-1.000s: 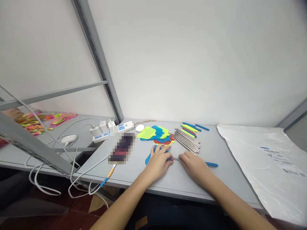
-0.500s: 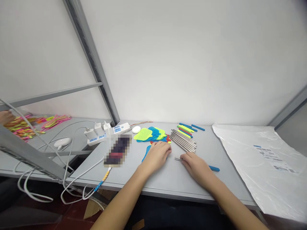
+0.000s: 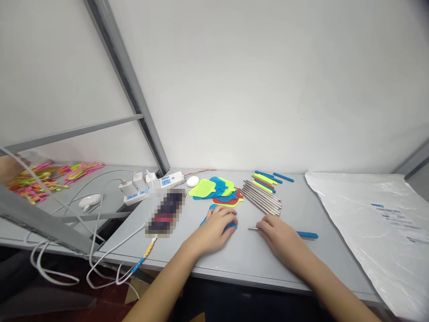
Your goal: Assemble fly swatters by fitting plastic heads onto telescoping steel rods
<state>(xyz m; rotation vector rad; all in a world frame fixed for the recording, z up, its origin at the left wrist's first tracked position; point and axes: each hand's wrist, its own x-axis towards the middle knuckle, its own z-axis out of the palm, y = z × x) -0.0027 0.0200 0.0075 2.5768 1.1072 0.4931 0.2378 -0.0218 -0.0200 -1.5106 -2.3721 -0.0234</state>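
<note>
My left hand is closed over a blue fly swatter head on the table; its mesh shows left of the fingers and its neck end pokes out on the right. Pinched in my right hand is a metal rod, its bare tip pointing left towards that head. A blue handle sticks out behind the right hand, apparently on the same rod. Beyond the left hand lie overlapping swatter heads in yellow-green, blue and red. Several metal rods lie side by side beyond my right hand.
Loose coloured handles lie by the wall. To the right is a white plastic package. A pixelated phone-like object, cables, power strips and a white disc are on the left. Another person's hand is beyond the metal post.
My left hand has drawn back towards me from the swatter-head pile, with the blue head's neck now showing at its fingers. The right hand keeps its rod; the view has shifted slightly.
</note>
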